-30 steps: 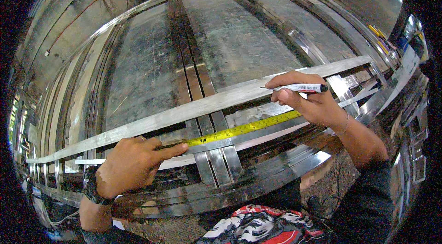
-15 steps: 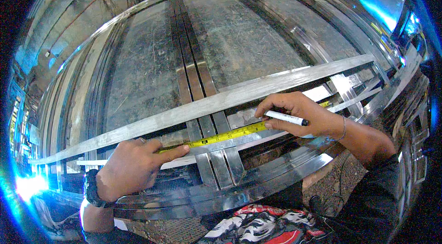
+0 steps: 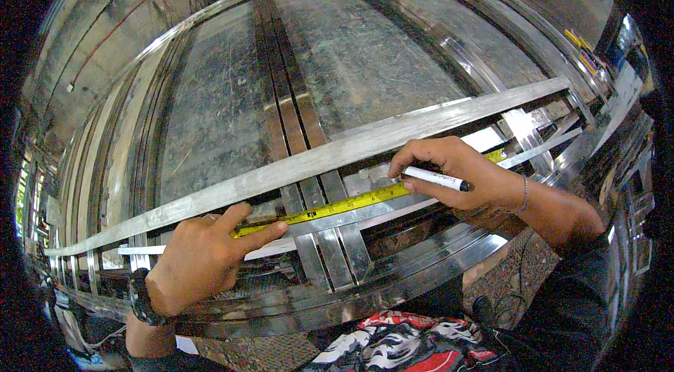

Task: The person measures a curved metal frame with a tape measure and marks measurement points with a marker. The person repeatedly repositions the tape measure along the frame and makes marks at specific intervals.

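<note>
1. The tape (image 3: 351, 203), yellow and drawn out, lies between the two hands. Its long axis runs from the left hand, nearer the body, up and away to the right; it passes under the right hand, and a short length shows again beyond it.

2. The left hand (image 3: 200, 249) is at the tape's left part, palm down, two digits stretched forward and parted. One lies along the tape, its tip touching or almost touching the yellow face. The other digits are tucked under, so I cannot tell whether they pinch the tape. A dark watch (image 3: 144, 298) sits on this wrist.

3. The right hand (image 3: 463, 172) is closed on the marker (image 3: 437, 179), a white pen with a black end, held slantwise over the tape. That black end points right, toward the wrist; the other end is among the fingertips, close above the tape's upper edge. Whether this hand also grips the tape is hidden.

4. The bar (image 3: 309, 161) — long, flat and pale — lies just beyond both hands, roughly parallel to the tape. The right hand's curled fingers are nearer to it than the left hand's digits are to its middle.

5. Beneath, shiny rails (image 3: 288, 116) run away from the body, crossing under bar and tape. The frame's near edge (image 3: 414, 260) curves — at least in this wide view — between tape and body.
</note>
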A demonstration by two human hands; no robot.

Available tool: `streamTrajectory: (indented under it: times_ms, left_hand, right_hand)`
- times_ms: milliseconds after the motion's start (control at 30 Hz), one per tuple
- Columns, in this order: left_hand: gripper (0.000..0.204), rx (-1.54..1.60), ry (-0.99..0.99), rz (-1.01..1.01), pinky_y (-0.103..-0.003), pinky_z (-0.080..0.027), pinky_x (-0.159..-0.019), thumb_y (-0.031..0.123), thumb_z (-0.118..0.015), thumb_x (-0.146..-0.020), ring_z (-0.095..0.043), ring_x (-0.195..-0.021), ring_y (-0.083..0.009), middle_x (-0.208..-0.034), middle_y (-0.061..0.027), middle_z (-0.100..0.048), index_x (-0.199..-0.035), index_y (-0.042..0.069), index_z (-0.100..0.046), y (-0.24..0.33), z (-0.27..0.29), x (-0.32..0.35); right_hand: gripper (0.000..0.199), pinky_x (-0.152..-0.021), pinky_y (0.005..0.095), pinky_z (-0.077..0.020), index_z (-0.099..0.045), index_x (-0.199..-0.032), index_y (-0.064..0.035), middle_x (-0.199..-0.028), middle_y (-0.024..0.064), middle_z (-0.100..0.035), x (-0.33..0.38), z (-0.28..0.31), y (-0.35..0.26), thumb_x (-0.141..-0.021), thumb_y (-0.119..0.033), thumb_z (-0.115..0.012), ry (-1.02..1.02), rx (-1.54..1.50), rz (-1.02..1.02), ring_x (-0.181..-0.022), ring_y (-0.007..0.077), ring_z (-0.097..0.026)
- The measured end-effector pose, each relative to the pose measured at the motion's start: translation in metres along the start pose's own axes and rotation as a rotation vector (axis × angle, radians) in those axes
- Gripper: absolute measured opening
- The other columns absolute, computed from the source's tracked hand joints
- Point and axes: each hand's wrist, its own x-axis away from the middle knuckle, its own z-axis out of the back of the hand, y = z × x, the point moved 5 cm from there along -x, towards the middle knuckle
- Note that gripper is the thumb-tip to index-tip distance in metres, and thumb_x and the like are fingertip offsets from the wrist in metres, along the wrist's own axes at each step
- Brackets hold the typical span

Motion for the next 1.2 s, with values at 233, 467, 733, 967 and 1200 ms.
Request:
streamTrajectory:
  times_ms: [233, 467, 733, 967, 1200]
  left_hand:
    - [0.073, 0.037, -0.021, 0.034, -0.047, -0.060, -0.069, 0.008, -0.072, -0.085, -0.071, -0.085, -0.0353, -0.101, -0.0113, -0.064, -0.152, 0.034, -0.062, 0.0019, 0.0005, -0.0026]
    - [0.074, -0.006, -0.005, -0.014, -0.043, -0.060, -0.068, 0.007, -0.072, -0.084, -0.071, -0.076, -0.0287, -0.097, -0.0079, -0.063, -0.153, 0.033, -0.063, 0.0011, -0.0005, -0.0022]
    - [0.074, 0.026, 0.028, -0.028, -0.043, -0.061, -0.069, 0.006, -0.073, -0.083, -0.073, -0.078, -0.0303, -0.099, -0.0083, -0.067, -0.151, 0.032, -0.064, -0.0007, -0.0029, -0.0034]
    - [0.073, 0.038, 0.021, -0.039, -0.044, -0.061, -0.069, 0.005, -0.072, -0.083, -0.072, -0.077, -0.0302, -0.096, -0.0065, -0.066, -0.151, 0.032, -0.064, -0.0019, -0.0024, -0.0033]
    - [0.068, 0.082, 0.024, -0.018, -0.047, -0.058, -0.070, 0.007, -0.070, -0.086, -0.069, -0.081, -0.0345, -0.090, -0.0083, -0.064, -0.150, 0.030, -0.066, -0.0022, -0.0042, -0.0029]
  right_hand:
    - [0.023, -0.097, 0.0420, -0.0551, -0.068, -0.122, -0.0052, -0.113, 0.0166, -0.075, 0.0020, 0.0007, 0.0026, -0.099, -0.006, -0.068, -0.005, -0.038, -0.045, -0.112, 0.0347, -0.074]
    - [0.023, -0.097, 0.0427, -0.0551, -0.068, -0.122, -0.0047, -0.114, 0.0167, -0.074, 0.0008, 0.0000, 0.0034, -0.099, -0.007, -0.067, -0.018, 0.002, -0.023, -0.111, 0.0362, -0.073]
    - [0.023, -0.095, 0.0428, -0.0554, -0.068, -0.122, -0.0049, -0.111, 0.0174, -0.074, 0.0005, 0.0010, 0.0009, -0.099, -0.009, -0.068, -0.009, 0.014, 0.025, -0.109, 0.0377, -0.074]
    - [0.023, -0.093, 0.0432, -0.0560, -0.068, -0.122, -0.0051, -0.111, 0.0175, -0.075, 0.0008, 0.0014, 0.0015, -0.100, -0.010, -0.069, 0.008, 0.034, 0.036, -0.107, 0.0377, -0.074]
    - [0.025, -0.094, 0.0439, -0.0563, -0.068, -0.124, -0.0046, -0.113, 0.0186, -0.075, 0.0017, 0.0033, -0.0020, -0.100, -0.012, -0.070, 0.019, 0.097, 0.021, -0.109, 0.0394, -0.073]
